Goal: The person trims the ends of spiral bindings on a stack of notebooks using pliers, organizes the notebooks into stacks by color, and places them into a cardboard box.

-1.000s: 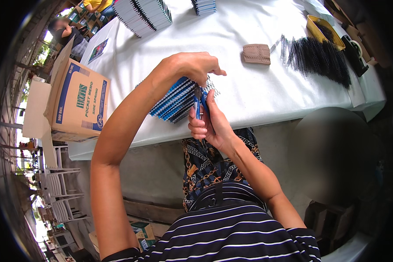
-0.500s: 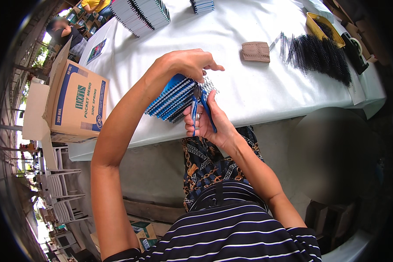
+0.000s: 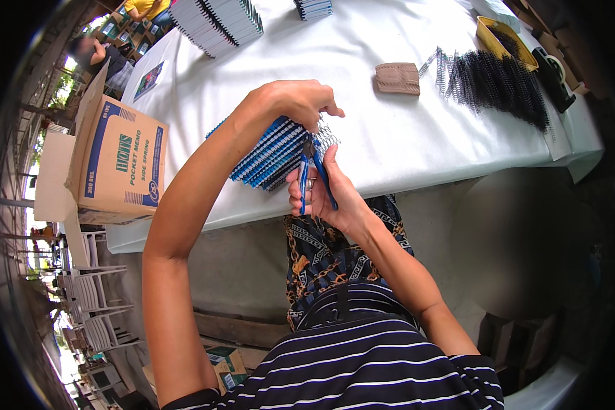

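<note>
The pile of blue notebooks (image 3: 263,162) is on the worktop (image 3: 417,140), at 11 o'clock from the person's body. Thin pale wire loops (image 3: 329,130) show at its 2 o'clock edge. The right hand (image 3: 343,197) has its fingers around the blue pliers (image 3: 304,162) at 4 o'clock, with the handles spread apart. The left hand (image 3: 301,101) bends over the pile at 1 o'clock; I cannot tell if its fingers grip anything. To work well here, it looks best to hold the pile firm, point the plier tips straight at one wire end, squeeze gently and mind the left fingers. Farther out, a brown block (image 3: 398,78) and black coils (image 3: 495,85) are near 2 o'clock, and a cardboard box (image 3: 126,152) is at 9.
</note>
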`<state>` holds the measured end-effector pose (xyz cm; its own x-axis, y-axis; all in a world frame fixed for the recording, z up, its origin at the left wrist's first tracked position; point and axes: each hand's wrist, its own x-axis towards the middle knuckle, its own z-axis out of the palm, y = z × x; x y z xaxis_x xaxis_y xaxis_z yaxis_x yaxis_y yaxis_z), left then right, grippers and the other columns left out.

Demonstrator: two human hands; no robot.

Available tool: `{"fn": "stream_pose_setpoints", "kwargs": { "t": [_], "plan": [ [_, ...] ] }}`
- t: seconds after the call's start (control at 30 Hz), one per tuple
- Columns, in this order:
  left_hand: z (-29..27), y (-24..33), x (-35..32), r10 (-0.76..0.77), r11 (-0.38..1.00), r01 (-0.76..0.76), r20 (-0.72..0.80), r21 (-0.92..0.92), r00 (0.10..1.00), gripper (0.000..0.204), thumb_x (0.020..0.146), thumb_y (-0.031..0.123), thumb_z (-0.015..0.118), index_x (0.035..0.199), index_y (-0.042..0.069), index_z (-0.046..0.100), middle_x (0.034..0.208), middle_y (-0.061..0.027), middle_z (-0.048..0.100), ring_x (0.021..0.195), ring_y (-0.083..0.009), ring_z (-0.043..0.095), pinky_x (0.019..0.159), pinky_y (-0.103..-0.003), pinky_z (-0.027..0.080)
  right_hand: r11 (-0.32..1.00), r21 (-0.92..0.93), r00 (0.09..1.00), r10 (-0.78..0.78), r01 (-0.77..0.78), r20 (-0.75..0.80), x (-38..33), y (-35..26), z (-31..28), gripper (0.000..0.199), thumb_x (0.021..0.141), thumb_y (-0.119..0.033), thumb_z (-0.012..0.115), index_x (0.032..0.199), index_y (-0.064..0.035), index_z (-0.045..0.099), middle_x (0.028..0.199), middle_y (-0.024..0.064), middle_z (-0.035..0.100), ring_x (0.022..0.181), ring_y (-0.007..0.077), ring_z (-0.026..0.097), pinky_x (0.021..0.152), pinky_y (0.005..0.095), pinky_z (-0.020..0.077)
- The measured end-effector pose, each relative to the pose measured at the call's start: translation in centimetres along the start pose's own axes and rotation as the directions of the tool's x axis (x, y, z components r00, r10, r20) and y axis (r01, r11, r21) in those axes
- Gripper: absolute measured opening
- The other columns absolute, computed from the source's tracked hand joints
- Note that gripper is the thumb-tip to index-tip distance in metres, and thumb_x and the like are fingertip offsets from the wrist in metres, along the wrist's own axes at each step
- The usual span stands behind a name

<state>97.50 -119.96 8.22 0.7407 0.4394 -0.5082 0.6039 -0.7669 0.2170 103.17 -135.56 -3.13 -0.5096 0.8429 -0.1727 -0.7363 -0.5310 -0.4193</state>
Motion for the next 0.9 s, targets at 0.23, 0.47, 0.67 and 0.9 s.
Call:
{"fn": "stream_pose_setpoints", "kwargs": {
  "t": [0.23, 0.47, 0.67, 0.9],
  "plan": [
    [0.0, -0.3, 0.3, 0.011, 0.999, -0.013, 0.032, 0.05, 0.999, 0.053, 0.066, 0.004, 0.065, 0.119, -0.003, 0.059, 0.114, -0.0198, 0.063, 0.1, -0.0302, 0.064, 0.089, -0.034, 0.05, 0.999, 0.035, 0.999, 0.023, -0.024, 0.022, -0.2, -0.2, -0.1, 0.082, 0.087, -0.073, 0.019, 0.089, -0.0006, 0.056, 0.07, 0.0068, 0.052, 0.064, 0.0196, 0.051, 0.061, 0.0319, 0.0458],
    [0.2, 0.5, 0.6, -0.026, 0.994, 0.022, 0.036, 0.106, 0.999, 0.051, 0.068, 0.005, 0.066, 0.118, 0.0, 0.061, 0.113, -0.0181, 0.064, 0.103, -0.0284, 0.063, 0.089, -0.032, 0.05, 0.986, 0.158, 0.995, 0.036, -0.051, 0.095, 0.6, -0.4, -1.3, 0.077, 0.086, -0.074, 0.021, 0.082, -0.004, 0.054, 0.058, 0.0019, 0.042, 0.048, 0.0132, 0.036, 0.047, 0.0273, 0.0337],
    [1.3, -0.2, 1.0, -0.019, 0.992, 0.016, 0.02, 0.128, 1.0, 0.052, 0.067, 0.003, 0.065, 0.119, 0.001, 0.06, 0.113, -0.0193, 0.064, 0.102, -0.0284, 0.063, 0.087, -0.033, 0.049, 0.995, 0.079, 0.996, 0.063, -0.068, 0.058, -0.1, 0.6, -1.2, 0.079, 0.086, -0.074, 0.02, 0.085, -0.0035, 0.055, 0.062, 0.0032, 0.046, 0.052, 0.0141, 0.041, 0.05, 0.0278, 0.0375],
    [0.8, 0.5, 1.1, -0.056, 0.99, 0.053, 0.022, 0.128, 0.998, 0.054, 0.067, 0.002, 0.065, 0.121, 0.002, 0.06, 0.113, -0.0186, 0.064, 0.104, -0.0291, 0.062, 0.089, -0.033, 0.049, 1.0, 0.004, 1.0, -0.01, 0.01, -0.01, 0.0, 0.6, -1.5, 0.082, 0.087, -0.073, 0.017, 0.091, -0.001, 0.057, 0.071, 0.0072, 0.055, 0.064, 0.0189, 0.055, 0.06, 0.031, 0.0485]
  ]
}}
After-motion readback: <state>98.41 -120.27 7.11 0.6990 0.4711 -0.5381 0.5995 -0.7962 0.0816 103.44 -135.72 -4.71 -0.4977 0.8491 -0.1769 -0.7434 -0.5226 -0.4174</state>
